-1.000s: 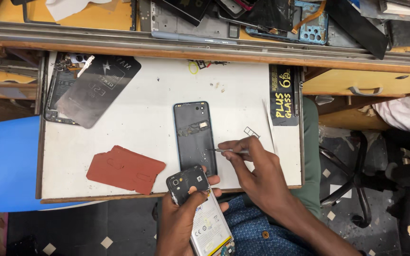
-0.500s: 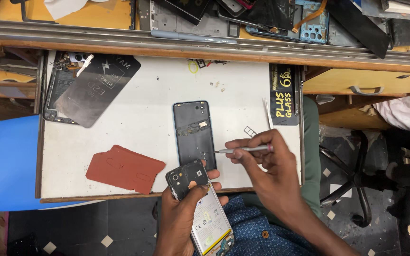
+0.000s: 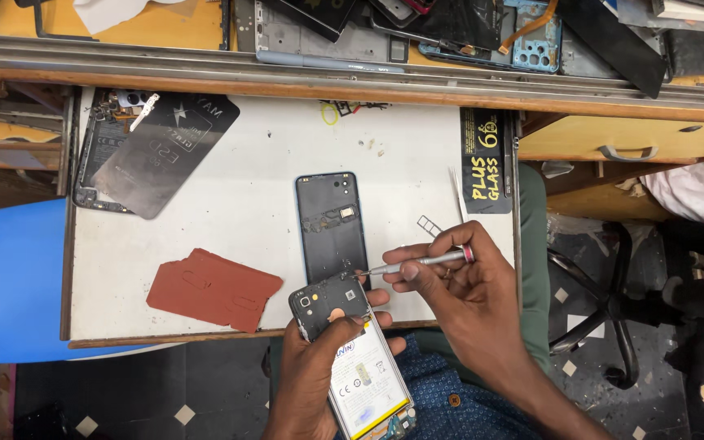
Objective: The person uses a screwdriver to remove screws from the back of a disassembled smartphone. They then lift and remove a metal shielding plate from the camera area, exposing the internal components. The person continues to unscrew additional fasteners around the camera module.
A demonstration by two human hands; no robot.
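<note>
I am working on an opened phone, and judging by how things are lying, the job is sitting somewhere in its middle. At the upper left of the frame another stripped handset is lying under a dark antistatic bag; lower down, left of centre, a reddish-brown rubber pad is resting on the white work mat. The back cover is already off and is lying inner face up in the middle of the mat, just above my hands. The battery, with its white label, is showing bare in the phone's body, while the black inner plate around the camera is still sitting on the upper end of the phone, so that part seems to be what is left to free.

My left hand is gripping the phone from below at the lower centre of the frame, fingers curled around its left edge and thumb lying across the black plate, holding it tilted over the near edge of the mat and my lap. To the right of it, my right hand is pinching a thin silver screwdriver between thumb and fingers, closed tight on the shaft. Its tip is pointing left and is meeting the upper right corner of the phone, close to the lower end of the back cover. A small SIM tray is lying on the mat just above that hand.
</note>
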